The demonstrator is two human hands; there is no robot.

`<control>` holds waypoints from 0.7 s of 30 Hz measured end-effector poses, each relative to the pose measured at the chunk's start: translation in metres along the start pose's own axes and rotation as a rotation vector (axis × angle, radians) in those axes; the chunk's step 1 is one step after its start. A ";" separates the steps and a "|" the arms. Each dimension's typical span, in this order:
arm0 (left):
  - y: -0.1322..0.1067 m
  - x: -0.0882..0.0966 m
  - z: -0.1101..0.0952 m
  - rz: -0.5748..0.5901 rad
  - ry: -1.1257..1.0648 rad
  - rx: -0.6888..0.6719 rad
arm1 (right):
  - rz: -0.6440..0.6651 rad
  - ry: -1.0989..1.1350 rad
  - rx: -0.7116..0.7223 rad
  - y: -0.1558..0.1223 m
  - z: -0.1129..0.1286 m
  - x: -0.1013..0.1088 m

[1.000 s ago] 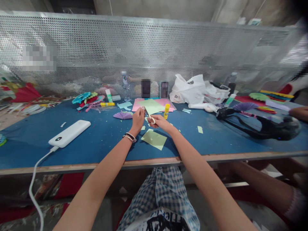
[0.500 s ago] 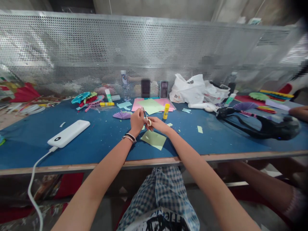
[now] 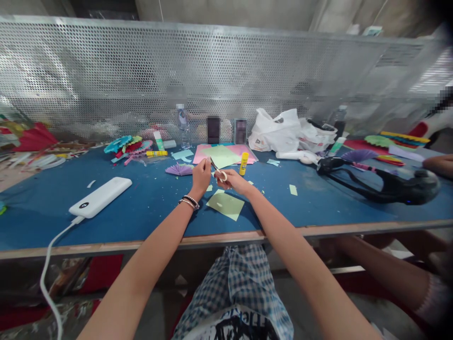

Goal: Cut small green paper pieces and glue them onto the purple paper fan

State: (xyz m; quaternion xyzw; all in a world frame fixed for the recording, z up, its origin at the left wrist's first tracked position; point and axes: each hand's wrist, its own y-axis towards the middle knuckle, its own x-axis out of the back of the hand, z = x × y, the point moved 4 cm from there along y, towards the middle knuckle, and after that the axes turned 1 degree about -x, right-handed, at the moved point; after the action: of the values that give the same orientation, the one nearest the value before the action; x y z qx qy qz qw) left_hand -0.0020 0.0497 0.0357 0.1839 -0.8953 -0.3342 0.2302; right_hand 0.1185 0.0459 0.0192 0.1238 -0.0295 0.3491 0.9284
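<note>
My right hand is closed on a pair of scissors with pale handles, its dark blades pointing up and to the left. Close beside the blades, my left hand is closed with its fingertips pinched together; whatever it may hold is too small or hidden to name. Below both hands a light green sheet of paper lies on the blue table, a small scrap on top of it. A yellow glue stick stands upright just beyond my right hand. The purple folded paper fan lies left of my left hand.
A white power bank with a cable lies at the left. Pink and green sheets, a water bottle and white plastic bags are at the back. A black strapped device and another person's arm are at the right.
My right hand has drawn slightly right, away from my left hand, and the scissors' handles show more fully. My left hand has barely moved.
</note>
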 end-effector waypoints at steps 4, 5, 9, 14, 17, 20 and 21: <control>0.001 0.000 0.002 -0.003 -0.043 0.028 | 0.006 0.034 -0.010 0.000 -0.001 0.001; 0.001 0.000 0.002 -0.004 -0.048 0.031 | 0.009 0.038 -0.007 0.000 -0.002 0.000; 0.001 0.001 0.003 -0.019 -0.047 0.035 | 0.012 0.043 -0.008 0.001 -0.001 0.000; 0.000 0.002 0.003 -0.052 -0.014 0.044 | 0.017 0.030 -0.009 0.000 0.001 -0.002; 0.000 0.003 0.003 -0.070 0.011 0.038 | 0.018 0.033 0.000 -0.001 0.002 -0.004; -0.001 0.003 0.002 -0.078 0.017 0.032 | 0.015 0.035 0.006 0.000 0.002 -0.006; 0.000 0.003 0.002 -0.080 0.016 0.033 | 0.012 0.030 0.004 0.000 0.002 -0.006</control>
State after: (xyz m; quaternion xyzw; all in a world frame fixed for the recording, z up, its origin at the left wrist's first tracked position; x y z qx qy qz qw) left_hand -0.0060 0.0488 0.0349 0.2261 -0.8906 -0.3270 0.2208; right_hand 0.1142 0.0414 0.0206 0.1203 -0.0157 0.3567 0.9263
